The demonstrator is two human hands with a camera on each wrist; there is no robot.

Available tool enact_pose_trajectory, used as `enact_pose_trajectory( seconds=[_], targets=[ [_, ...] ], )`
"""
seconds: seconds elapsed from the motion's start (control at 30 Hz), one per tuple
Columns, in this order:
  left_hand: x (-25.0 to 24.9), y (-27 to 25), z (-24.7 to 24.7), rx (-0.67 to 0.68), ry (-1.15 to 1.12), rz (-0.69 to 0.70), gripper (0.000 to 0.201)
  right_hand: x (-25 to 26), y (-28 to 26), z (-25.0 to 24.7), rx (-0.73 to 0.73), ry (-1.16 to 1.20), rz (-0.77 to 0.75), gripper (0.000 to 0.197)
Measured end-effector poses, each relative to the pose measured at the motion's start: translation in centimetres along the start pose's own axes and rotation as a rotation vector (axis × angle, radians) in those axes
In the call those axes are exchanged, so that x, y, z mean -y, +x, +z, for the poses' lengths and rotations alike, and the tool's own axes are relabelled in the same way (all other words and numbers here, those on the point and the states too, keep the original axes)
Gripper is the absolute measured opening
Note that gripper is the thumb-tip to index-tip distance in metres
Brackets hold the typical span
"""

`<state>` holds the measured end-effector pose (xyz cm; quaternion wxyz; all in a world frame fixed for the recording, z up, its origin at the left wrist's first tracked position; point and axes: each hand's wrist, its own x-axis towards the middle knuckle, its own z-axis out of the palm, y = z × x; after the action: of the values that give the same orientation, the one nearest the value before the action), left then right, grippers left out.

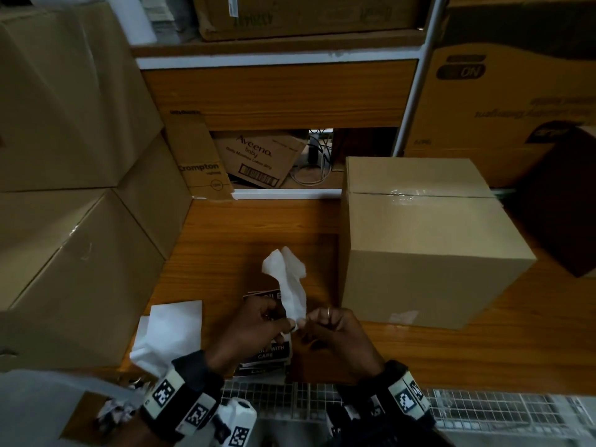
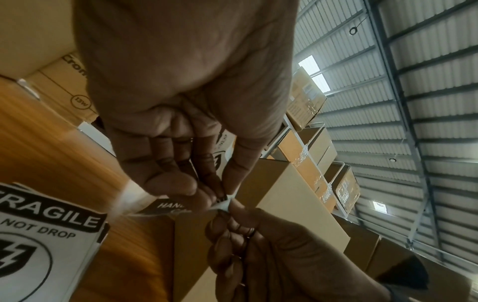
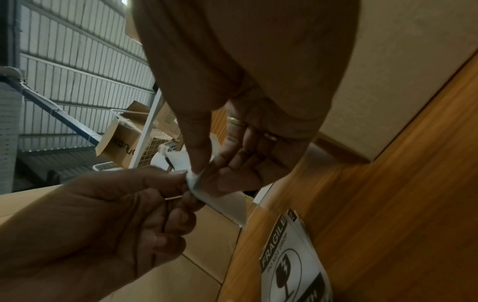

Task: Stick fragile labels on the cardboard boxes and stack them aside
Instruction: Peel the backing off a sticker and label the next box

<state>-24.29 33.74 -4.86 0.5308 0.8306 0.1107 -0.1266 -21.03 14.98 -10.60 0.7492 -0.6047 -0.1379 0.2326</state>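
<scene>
Both hands, left hand (image 1: 258, 321) and right hand (image 1: 335, 327), pinch a white-backed black fragile label (image 1: 292, 285), peeling it; pressing it onto the taped brown cardboard box (image 1: 425, 246) likely comes next.

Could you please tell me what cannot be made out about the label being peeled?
- Label print: head view, hidden by the left hand and backing.
- Peel point: both wrist views, covered by fingertips of the right hand.
- Label stack: head view, mostly under the hands.

Head view dim, corners dark. Glare on box tape (image 1: 404, 192). Wrist views brighter, skylight-lit (image 2: 314, 73); edges warped, tabletop (image 3: 388, 204) smeared.
</scene>
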Motion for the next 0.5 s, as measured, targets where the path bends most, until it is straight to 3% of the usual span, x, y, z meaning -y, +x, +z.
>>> enact_pose_trajectory(
  seconds=[0.27, 0.5],
  targets=[
    [0.2, -0.5, 0.8, -0.089, -0.109, -0.016, 0.017, -0.9, 0.6, 0.5, -0.069, -0.063, -0.007, 0.011],
    [0.0, -0.3, 0.9, -0.288, -0.136, 0.014, 0.013, -0.9, 0.4, 0.0, -0.128, -0.020, 0.005, 0.008]
  ],
)
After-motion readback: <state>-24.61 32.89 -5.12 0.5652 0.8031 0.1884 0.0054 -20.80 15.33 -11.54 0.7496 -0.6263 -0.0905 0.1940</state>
